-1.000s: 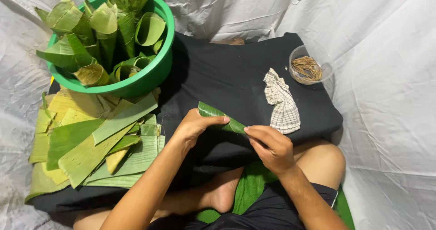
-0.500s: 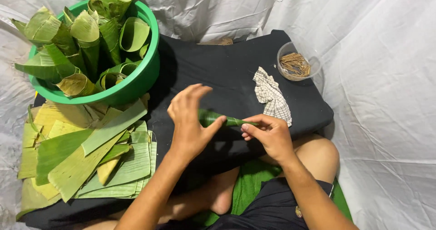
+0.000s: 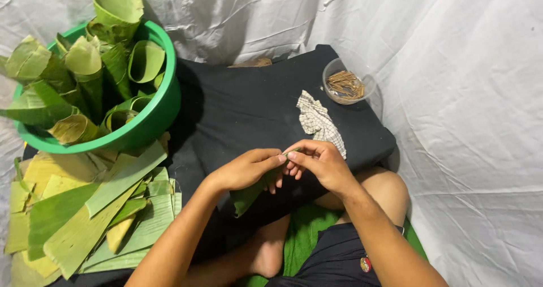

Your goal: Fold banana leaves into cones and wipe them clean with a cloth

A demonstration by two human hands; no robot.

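A folded strip of banana leaf point(image 3: 249, 193), matte green and limp, sits between the two hands at the near middle of the scene, over a black cloth point(image 3: 237, 111) that looks soft and slightly creased. The left hand point(image 3: 243, 171) cups the leaf from above, knuckles up, fingers curled and pressed onto its upper end, while the leaf's loose lower end hangs out beneath the palm toward the person's bare shin. The right hand point(image 3: 319, 162) meets it from the right, thumb and forefinger pinching the leaf's top edge against the left fingertips, the other fingers bent underneath. Both forearms run in from the near edge, converging. On the far left stands a round green plastic basin point(image 3: 161, 114), smooth and glossy, packed with leaves rolled into open cones point(image 3: 116, 15). Near left, beside the basin, lies a loose stack of flat cut leaf pieces point(image 3: 85, 213), ribbed along the grain, some yellowed. A crumpled checked rag point(image 3: 319, 123) lies on the cloth just beyond the hands, and farther right a small clear bowl point(image 3: 362, 91) holds thin brown sticks point(image 3: 343, 85). Wrinkled white sheeting point(image 3: 452, 66) surrounds everything.
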